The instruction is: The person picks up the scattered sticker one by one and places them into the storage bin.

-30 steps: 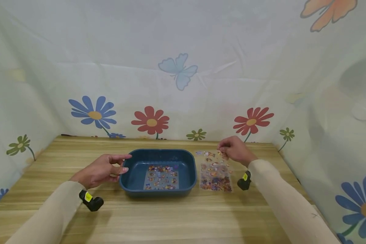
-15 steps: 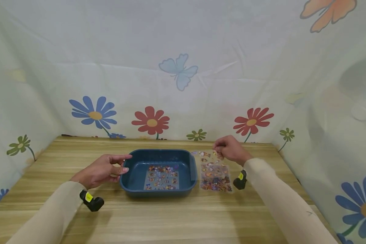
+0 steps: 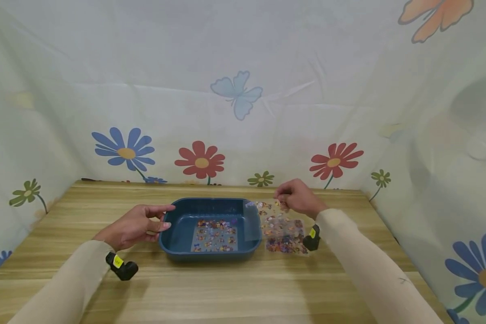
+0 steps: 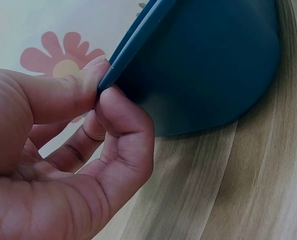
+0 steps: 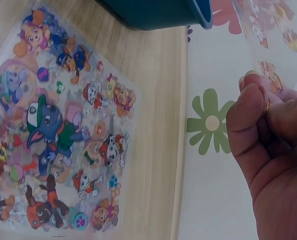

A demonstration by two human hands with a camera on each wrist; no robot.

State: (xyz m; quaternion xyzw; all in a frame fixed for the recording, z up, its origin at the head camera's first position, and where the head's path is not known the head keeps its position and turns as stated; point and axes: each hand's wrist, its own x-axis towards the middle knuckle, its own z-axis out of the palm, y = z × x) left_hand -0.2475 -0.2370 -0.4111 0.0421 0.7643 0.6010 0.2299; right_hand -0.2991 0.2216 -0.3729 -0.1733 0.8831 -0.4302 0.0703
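Two pinches on my feed: left hand (image 3: 135, 226) on blue tray (image 3: 208, 256) rim, right hand (image 3: 301, 199) on clear sticker sheet (image 3: 272, 217) overlapping tray's right end.

Soft, rather dim light — faint shadows on the tabletop (image 3: 227, 292), pale sheen on the backdrop (image 3: 291, 67).

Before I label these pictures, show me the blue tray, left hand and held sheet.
Blue tray (image 3: 205, 257), head view: front wall.
Left hand (image 3: 134, 227), head view: its middle.
Held sheet (image 3: 268, 219), head view: printed middle.

Clear sheet (image 3: 267, 220) in right grip (image 3: 300, 198), partly over blue tray (image 3: 210, 256)
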